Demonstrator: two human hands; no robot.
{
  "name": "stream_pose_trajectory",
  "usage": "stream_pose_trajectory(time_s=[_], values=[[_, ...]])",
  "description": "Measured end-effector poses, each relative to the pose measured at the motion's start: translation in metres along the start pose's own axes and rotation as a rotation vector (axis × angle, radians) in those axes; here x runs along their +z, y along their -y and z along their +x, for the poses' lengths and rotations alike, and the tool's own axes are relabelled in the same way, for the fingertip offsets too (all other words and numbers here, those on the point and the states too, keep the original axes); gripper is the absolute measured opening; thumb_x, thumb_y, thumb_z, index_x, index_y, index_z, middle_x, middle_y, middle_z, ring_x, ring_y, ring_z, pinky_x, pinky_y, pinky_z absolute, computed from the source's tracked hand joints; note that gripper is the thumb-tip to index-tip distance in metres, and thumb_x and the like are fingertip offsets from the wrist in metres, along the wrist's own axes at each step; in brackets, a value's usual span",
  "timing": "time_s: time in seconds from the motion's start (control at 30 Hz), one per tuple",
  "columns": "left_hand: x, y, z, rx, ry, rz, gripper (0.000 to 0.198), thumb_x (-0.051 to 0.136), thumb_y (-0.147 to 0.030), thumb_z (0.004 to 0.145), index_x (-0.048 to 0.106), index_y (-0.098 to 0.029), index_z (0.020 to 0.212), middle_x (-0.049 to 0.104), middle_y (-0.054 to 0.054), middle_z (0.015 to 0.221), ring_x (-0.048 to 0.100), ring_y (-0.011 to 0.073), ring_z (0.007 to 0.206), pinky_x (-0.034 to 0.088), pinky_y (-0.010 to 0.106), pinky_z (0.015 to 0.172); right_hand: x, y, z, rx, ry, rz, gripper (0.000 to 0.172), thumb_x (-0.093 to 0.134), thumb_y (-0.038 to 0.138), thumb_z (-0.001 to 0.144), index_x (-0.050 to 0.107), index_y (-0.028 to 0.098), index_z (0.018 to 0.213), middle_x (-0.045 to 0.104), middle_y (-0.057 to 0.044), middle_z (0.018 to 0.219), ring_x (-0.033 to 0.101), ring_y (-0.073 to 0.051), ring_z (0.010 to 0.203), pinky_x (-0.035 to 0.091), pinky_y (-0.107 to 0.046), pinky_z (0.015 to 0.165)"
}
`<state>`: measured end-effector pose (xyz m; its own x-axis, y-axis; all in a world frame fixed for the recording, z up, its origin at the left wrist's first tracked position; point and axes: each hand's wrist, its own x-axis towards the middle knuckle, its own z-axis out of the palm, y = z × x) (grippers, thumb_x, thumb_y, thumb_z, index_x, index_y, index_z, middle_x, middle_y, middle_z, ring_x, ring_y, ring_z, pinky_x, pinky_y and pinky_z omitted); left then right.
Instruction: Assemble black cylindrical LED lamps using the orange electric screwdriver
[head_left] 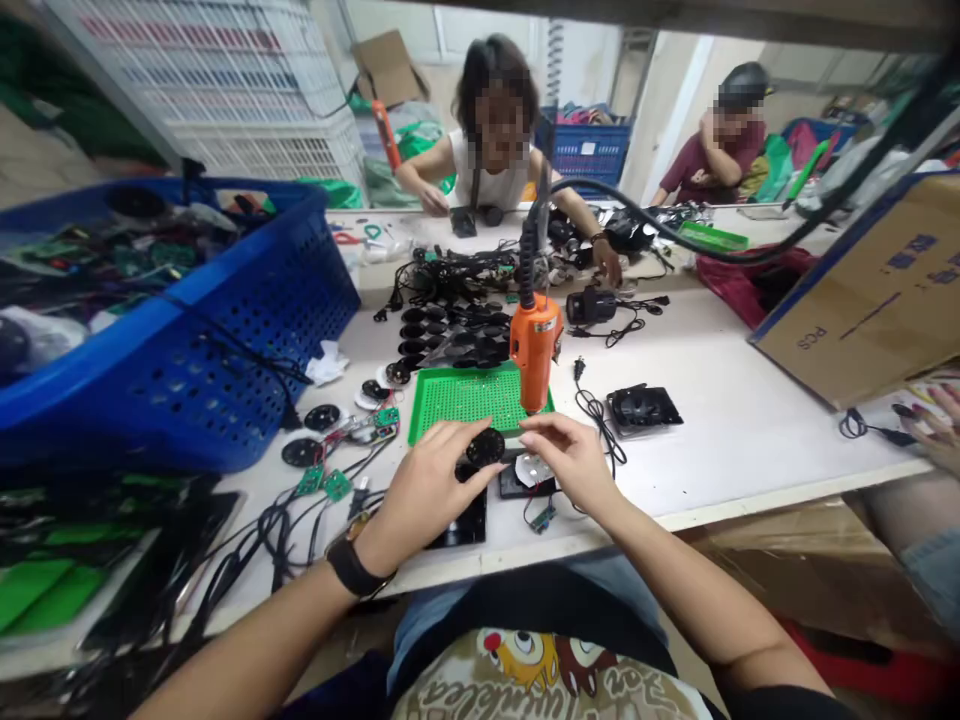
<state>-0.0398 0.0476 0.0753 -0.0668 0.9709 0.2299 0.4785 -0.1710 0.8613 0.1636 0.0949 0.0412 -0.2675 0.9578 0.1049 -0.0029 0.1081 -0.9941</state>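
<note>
My left hand [429, 478], a dark watch on its wrist, grips a round black plastic disc [486, 446] between thumb and fingers. Just beneath the hanging orange electric screwdriver [536, 350], the thumb and forefinger of my right hand [576, 458] come together; anything between them is too small to make out. Below that hand sits a white round part [531, 469] over a black housing [510, 488], with a small green circuit board [543, 516] on wires beside it. Behind both hands lies a green perforated tray [457, 400] with tiny pieces in it.
A blue basket [285, 270] full of parts stands at left. Black discs [322, 417], circuit boards [337, 486] and cables lie near it. At right are a black housing [643, 407] and a cardboard box [870, 290]. A co-worker [495, 160] sits opposite; another person's hand [937, 425] rests far right.
</note>
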Motion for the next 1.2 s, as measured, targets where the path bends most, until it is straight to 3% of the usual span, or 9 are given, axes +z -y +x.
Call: stream_pose_trajectory(time_s=[0.1, 0.23, 0.37, 0.47, 0.6, 0.77, 0.9, 1.2], values=[[0.006, -0.001, -0.014, -0.210, 0.000, -0.206, 0.049, 0.097, -0.023, 0.061, 0.084, -0.027, 0.108, 0.079, 0.008, 0.104, 0.069, 0.0313, 0.104, 0.051, 0.041, 0.108, -0.005, 0.000, -0.012, -0.129, -0.013, -0.112, 0.012, 0.074, 0.032, 0.092, 0.081, 0.022, 0.095, 0.082, -0.005, 0.096, 0.076, -0.019, 0.086, 0.061, -0.032, 0.081], [0.018, 0.001, -0.029, -0.484, 0.024, -0.709, 0.042, 0.093, -0.024, 0.069, 0.081, -0.020, 0.109, 0.080, 0.012, 0.114, 0.075, 0.0281, 0.106, 0.060, 0.036, 0.098, 0.000, -0.009, -0.023, -0.429, 0.010, -0.400, 0.015, 0.068, 0.023, 0.098, 0.077, 0.023, 0.110, 0.083, -0.006, 0.100, 0.075, -0.019, 0.088, 0.061, -0.032, 0.080], [0.031, 0.005, -0.036, -0.578, 0.003, -1.070, 0.037, 0.089, -0.034, 0.079, 0.080, -0.015, 0.109, 0.078, 0.016, 0.124, 0.074, 0.0307, 0.117, 0.060, 0.040, 0.106, 0.006, -0.018, -0.023, -0.768, 0.059, -0.746, 0.022, 0.058, 0.017, 0.103, 0.071, 0.019, 0.121, 0.080, -0.007, 0.091, 0.065, -0.020, 0.078, 0.056, -0.034, 0.071], [0.038, 0.012, -0.037, -0.626, -0.004, -1.177, 0.032, 0.088, -0.033, 0.080, 0.081, -0.014, 0.106, 0.078, 0.016, 0.126, 0.074, 0.0317, 0.120, 0.059, 0.042, 0.109, 0.008, -0.020, -0.019, -0.873, 0.076, -0.903, 0.019, 0.056, 0.015, 0.103, 0.071, 0.018, 0.114, 0.076, -0.005, 0.079, 0.060, -0.021, 0.074, 0.053, -0.035, 0.066], [0.042, 0.019, -0.036, -0.695, -0.008, -1.228, 0.020, 0.083, -0.027, 0.086, 0.082, -0.013, 0.101, 0.079, 0.017, 0.123, 0.074, 0.0303, 0.120, 0.059, 0.043, 0.111, 0.008, -0.023, -0.018, -0.895, 0.101, -0.966, 0.017, 0.056, 0.015, 0.103, 0.071, 0.018, 0.111, 0.074, -0.004, 0.077, 0.058, -0.021, 0.074, 0.051, -0.035, 0.066], [0.040, 0.021, -0.037, -0.733, -0.028, -1.239, 0.011, 0.076, -0.023, 0.093, 0.081, -0.015, 0.098, 0.079, 0.015, 0.122, 0.074, 0.0282, 0.122, 0.056, 0.043, 0.115, 0.011, -0.021, -0.025, -0.857, 0.121, -0.878, 0.020, 0.060, 0.019, 0.102, 0.068, 0.019, 0.121, 0.080, -0.008, 0.099, 0.065, -0.022, 0.085, 0.056, -0.037, 0.073], [0.035, 0.017, -0.039, -0.721, -0.050, -1.248, 0.013, 0.073, -0.023, 0.095, 0.081, -0.012, 0.099, 0.079, 0.018, 0.122, 0.072, 0.0299, 0.127, 0.055, 0.044, 0.117, 0.013, -0.015, -0.030, -0.802, 0.027, -0.746, 0.023, 0.061, 0.017, 0.101, 0.066, 0.022, 0.123, 0.080, -0.008, 0.105, 0.068, -0.022, 0.091, 0.061, -0.037, 0.079], [0.020, 0.016, -0.046, -0.745, -0.110, -1.262, 0.015, 0.073, -0.022, 0.096, 0.079, -0.009, 0.099, 0.077, 0.024, 0.127, 0.070, 0.0337, 0.131, 0.053, 0.045, 0.120, 0.007, -0.028, -0.050, -0.684, -0.112, -0.706, 0.024, 0.060, 0.015, 0.100, 0.066, 0.026, 0.121, 0.080, -0.006, 0.101, 0.071, -0.024, 0.089, 0.063, -0.041, 0.076]])
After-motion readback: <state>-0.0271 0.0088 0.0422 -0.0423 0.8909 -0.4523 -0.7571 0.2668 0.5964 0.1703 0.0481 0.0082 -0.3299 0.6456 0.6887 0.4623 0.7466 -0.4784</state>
